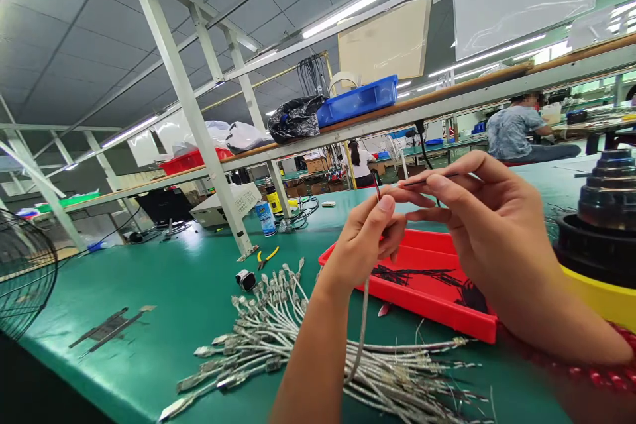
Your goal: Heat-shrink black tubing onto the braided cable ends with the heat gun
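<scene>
My left hand is closed on a grey cable, whose lower part hangs down in front of the bundle. Thin red and dark wires stick up at its thumb. Between the thumb and fingers of my right hand is a thin black tube, pointing towards the left hand. The fingertips of both hands nearly meet above a red tray with many short black tubes in it. Below lies a heap of grey cables, with connectors at the left and bare wire ends at the right.
Yellow-handled cutters and a roll of tape lie behind the cables. A black stepped cone on a yellow base stands at the right. A wire fan guard juts in at the left. A post carries the shelf.
</scene>
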Demonstrator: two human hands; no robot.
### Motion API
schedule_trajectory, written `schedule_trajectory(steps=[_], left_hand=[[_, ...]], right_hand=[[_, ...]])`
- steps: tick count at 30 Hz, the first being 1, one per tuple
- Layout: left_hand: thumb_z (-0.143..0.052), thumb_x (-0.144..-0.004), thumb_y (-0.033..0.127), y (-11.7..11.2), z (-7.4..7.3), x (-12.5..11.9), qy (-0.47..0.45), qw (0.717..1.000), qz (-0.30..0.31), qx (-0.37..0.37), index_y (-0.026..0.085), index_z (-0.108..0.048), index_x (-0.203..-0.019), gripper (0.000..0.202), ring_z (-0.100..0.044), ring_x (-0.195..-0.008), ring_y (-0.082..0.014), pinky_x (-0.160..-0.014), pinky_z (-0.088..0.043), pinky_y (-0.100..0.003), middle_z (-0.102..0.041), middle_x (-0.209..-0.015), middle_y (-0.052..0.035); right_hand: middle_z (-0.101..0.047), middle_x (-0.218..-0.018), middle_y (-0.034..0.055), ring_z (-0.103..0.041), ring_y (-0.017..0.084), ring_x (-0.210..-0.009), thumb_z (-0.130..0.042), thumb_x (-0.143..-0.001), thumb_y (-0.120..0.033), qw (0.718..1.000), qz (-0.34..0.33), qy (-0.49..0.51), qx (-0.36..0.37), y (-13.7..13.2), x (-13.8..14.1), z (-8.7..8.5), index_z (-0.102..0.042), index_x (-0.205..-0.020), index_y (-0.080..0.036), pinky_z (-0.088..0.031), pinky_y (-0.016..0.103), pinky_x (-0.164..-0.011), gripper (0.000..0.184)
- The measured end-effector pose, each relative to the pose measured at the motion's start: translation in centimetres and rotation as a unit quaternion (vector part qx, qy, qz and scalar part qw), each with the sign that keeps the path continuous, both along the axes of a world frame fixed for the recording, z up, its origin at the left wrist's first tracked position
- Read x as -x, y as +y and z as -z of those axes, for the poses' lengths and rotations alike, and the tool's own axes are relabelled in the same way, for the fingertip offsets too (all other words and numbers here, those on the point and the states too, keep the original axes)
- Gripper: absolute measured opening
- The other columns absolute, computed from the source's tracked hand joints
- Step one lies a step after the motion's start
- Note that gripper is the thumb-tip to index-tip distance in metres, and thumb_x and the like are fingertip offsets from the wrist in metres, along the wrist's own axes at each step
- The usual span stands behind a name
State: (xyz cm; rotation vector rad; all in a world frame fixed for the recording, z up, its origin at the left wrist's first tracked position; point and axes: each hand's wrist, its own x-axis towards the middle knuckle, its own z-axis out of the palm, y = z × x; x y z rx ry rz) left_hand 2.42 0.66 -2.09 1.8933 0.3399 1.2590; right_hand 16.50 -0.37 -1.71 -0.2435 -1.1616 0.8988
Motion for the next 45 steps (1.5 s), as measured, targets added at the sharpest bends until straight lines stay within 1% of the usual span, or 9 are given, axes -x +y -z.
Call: schedule_trajectory(steps=[6,11,16,24,32,36,39,41,45], left_hand=[[-0.041,-0.098,0.047,-0.2,-0.3,0.6,0.034,0.999,-0.034,-0.007,0.017,-0.061,-0.105,0.036,-0.022,-0.036,-0.0051,-0.039,-0.024,-0.02,-0.029,-0.047,0.0099],[-0.039,-0.099,0.046,-0.4,-0.4,0.9,0.049,0.998,-0.045,-0.014,0.018,-0.062,-0.103,0.036,-0.022,-0.039,-0.006,-0.043,-0.034,-0.019,-0.028,-0.047,0.0096],[-0.039,-0.098,0.047,-0.4,-0.4,1.1,0.054,0.997,-0.054,-0.021,0.018,-0.063,-0.101,0.037,-0.023,-0.039,-0.0065,-0.044,-0.036,-0.02,-0.028,-0.048,0.0092],[-0.042,-0.097,0.048,-0.6,-0.5,1.1,0.074,0.995,-0.062,-0.007,0.016,-0.06,-0.105,0.037,-0.022,-0.04,-0.0057,-0.04,-0.022,-0.021,-0.029,-0.049,0.0096],[-0.043,-0.097,0.047,-1.0,-0.9,1.4,0.109,0.992,-0.056,0.011,0.017,-0.061,-0.107,0.036,-0.02,-0.038,-0.0058,-0.039,-0.021,-0.022,-0.028,-0.047,0.0098],[-0.033,-0.096,0.06,-0.7,-0.6,1.6,0.13,0.99,-0.052,0.028,0.017,-0.06,-0.079,0.053,-0.021,-0.036,-0.0057,-0.04,-0.023,-0.023,-0.025,-0.045,0.0087],[-0.026,-0.092,0.069,-0.3,-0.4,1.7,0.142,0.988,-0.048,0.042,0.018,-0.044,-0.056,0.065,-0.024,-0.035,-0.0051,-0.039,-0.019,-0.025,-0.026,-0.043,0.0064],[-0.027,-0.092,0.068,-0.1,-0.2,1.6,0.144,0.987,-0.043,0.051,0.019,-0.039,-0.052,0.065,-0.026,-0.035,-0.0049,-0.039,-0.018,-0.025,-0.029,-0.042,0.0055],[-0.037,-0.093,0.06,0.3,-0.2,1.4,0.112,0.991,-0.05,0.052,0.018,-0.05,-0.06,0.055,-0.023,-0.033,-0.0054,-0.038,-0.022,-0.023,-0.025,-0.04,0.0081]], right_hand=[[-0.073,-0.08,-0.0003,-0.074,0.014,-0.078,-0.069,-0.08,-0.02,1.0,-0.014,0.011,0.023,0.1,0.2,0.0,-0.056,-0.074,-0.021,-0.061,0.018,-0.061,0.014],[-0.072,-0.079,-0.0013,-0.073,0.013,-0.074,-0.072,-0.077,-0.024,1.0,-0.006,-0.008,0.021,0.1,0.1,0.2,-0.056,-0.073,-0.022,-0.06,0.018,-0.057,0.017],[-0.071,-0.079,0.0002,-0.072,0.014,-0.075,-0.072,-0.077,-0.024,0.999,0.013,-0.002,0.033,0.1,0.5,0.1,-0.057,-0.074,-0.022,-0.06,0.019,-0.056,0.015],[-0.07,-0.078,-0.0019,-0.072,0.012,-0.075,-0.07,-0.08,-0.023,0.999,0.021,0.008,0.026,-0.1,0.6,0.5,-0.055,-0.074,-0.022,-0.061,0.019,-0.063,0.016],[-0.07,-0.073,-0.0022,-0.07,0.01,-0.069,-0.072,-0.079,-0.023,0.996,0.073,-0.043,-0.009,-0.3,0.1,0.4,-0.06,-0.076,-0.022,-0.059,0.017,-0.058,0.012],[-0.07,-0.07,-0.0012,-0.064,0.007,-0.059,-0.078,-0.071,-0.02,0.993,0.083,-0.08,-0.032,0.1,-0.1,0.3,-0.066,-0.072,-0.018,-0.05,0.013,-0.049,0.012],[-0.066,-0.064,-0.0016,-0.058,0.004,-0.054,-0.078,-0.068,-0.018,0.992,0.07,-0.1,-0.035,0.6,-0.4,0.2,-0.068,-0.07,-0.016,-0.045,0.011,-0.045,0.011],[-0.067,-0.067,-0.0018,-0.057,0.004,-0.055,-0.078,-0.067,-0.018,0.99,0.071,-0.118,-0.033,0.9,-0.7,0.1,-0.069,-0.075,-0.016,-0.044,0.011,-0.046,0.011],[-0.068,-0.076,-0.0017,-0.058,0.004,-0.059,-0.075,-0.068,-0.019,0.97,0.126,-0.188,-0.084,1.1,-1.8,0.1,-0.069,-0.087,-0.018,-0.048,0.012,-0.051,0.02]])
